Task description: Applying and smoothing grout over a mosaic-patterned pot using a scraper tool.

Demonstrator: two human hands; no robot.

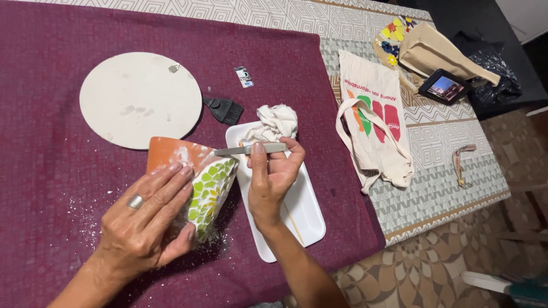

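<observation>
My left hand [145, 219], a ring on one finger, presses down on a terracotta pot [197, 182] lying on its side on the maroon cloth [51, 165]. Green and yellow mosaic tiles with white grout cover the pot's side. My right hand [273, 174] grips a flat grey metal tool [245, 150], its tip touching the pot's rim near the grout. Under my right hand lies a white rectangular tray [302, 219] with a crumpled white rag [274, 122] at its far end.
A round pale board [140, 100] lies at the back left, a small black brush [224, 108] beside it. A printed cloth tote bag [374, 122], a beige bag [436, 54], a small screen [444, 86] and colourful mosaic pieces [394, 34] sit on the patterned tablecloth [445, 171] at right. White crumbs dot the cloth.
</observation>
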